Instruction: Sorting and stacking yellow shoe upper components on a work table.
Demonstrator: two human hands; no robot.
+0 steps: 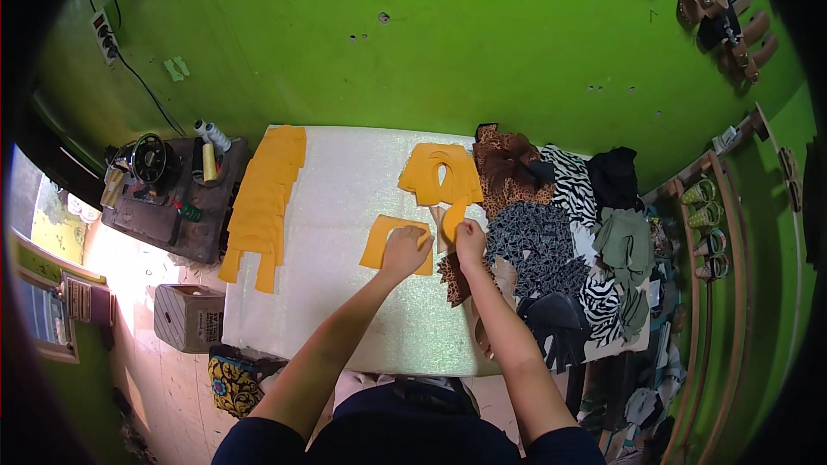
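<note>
Left hand (405, 248) flat on one orange cut piece (383, 244) mid-worktop (345, 310), right hand (469, 239) pinching a second orange piece (454, 217); stacks along left edge and far edge, bare room nearside.

A work table (345, 207) with a pale, glittery white covering, centre of the frame.

Along its left edge runs an overlapping row of orange cut pieces (263, 202); upper middle holds a small orange stack (439, 174), one orange piece (388, 241) lies centre, and patterned fabric heaps (551, 232) crowd the right side.
</note>
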